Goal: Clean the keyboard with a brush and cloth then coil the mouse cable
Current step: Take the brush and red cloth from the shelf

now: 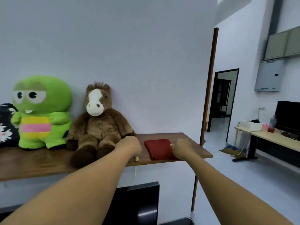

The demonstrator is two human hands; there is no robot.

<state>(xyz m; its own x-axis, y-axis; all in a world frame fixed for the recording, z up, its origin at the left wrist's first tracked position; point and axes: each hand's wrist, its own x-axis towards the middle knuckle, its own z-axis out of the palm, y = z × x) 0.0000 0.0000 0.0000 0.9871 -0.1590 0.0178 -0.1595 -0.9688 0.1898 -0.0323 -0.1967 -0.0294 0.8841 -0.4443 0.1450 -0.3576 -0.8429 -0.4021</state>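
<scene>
Two hands [131,146] [182,147] at soft folded red cloth [158,148] (wooden shelf [186,138])

– What's the shelf [186,140] made of?
– Brown wood, smooth, a dull sheen. On it, the folded red cloth [158,147] looks matt and soft.
– And left of the cloth?
– A shaggy brown plush horse [97,120], then a fuzzy green plush toy [42,111].

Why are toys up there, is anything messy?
Nothing stands out. The green plush and brown horse plush sit upright on the shelf, and the red cloth lies neatly folded.
</scene>
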